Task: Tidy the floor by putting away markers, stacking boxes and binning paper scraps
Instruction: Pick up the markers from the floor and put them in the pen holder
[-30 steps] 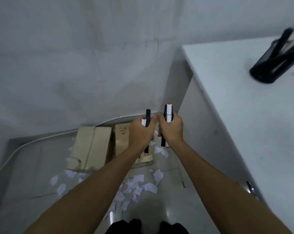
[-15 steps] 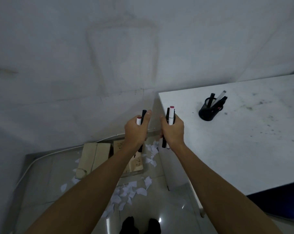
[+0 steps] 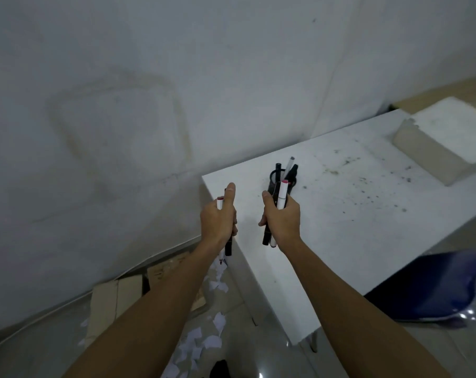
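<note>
My left hand [image 3: 217,218] grips a white marker and a black marker [image 3: 228,248] upright, beside the white table's left edge. My right hand [image 3: 282,219] grips another white, red-tipped marker [image 3: 282,196] together with a black one, held over the table just in front of the black pen holder [image 3: 275,176], which has several pens standing in it. On the floor below lie flat cardboard boxes [image 3: 114,301] and scattered white paper scraps [image 3: 196,347].
The white table [image 3: 354,227] fills the right side and is speckled with dark dirt. A white foam block [image 3: 447,143] lies at its far right. A dark blue chair seat [image 3: 433,287] sits under the table's near edge. A grey wall stands behind.
Both hands have carried the markers up and right, from above the floor boxes to the table. The pen holder now sits right behind my right hand.
</note>
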